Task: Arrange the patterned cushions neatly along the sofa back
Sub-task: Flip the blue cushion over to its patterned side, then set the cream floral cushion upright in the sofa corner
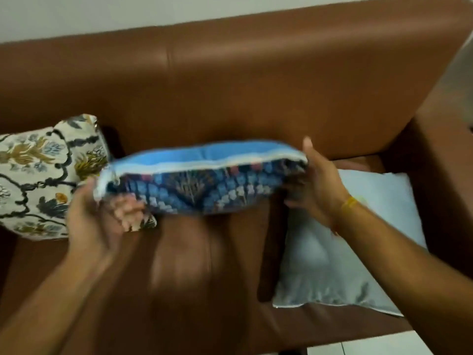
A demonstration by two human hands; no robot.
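Blue patterned cushion (202,180) is hanging mid-frame above the seat of the brown leather sofa (256,73), long axis running L-R across frame, roughly parallel w/ the backrest behind it. Left hand (94,216) is gripping its left end from below; right hand (317,183) is clamping its right end, fingers curled under. Both ends equally in hand; image is motion-blurred. Cream floral cushion (43,175) is leaning at left edge. Pale blue pillow (345,242) is lying flat at lower right. Judgement: next move is tipping it upright, back toward backrest.
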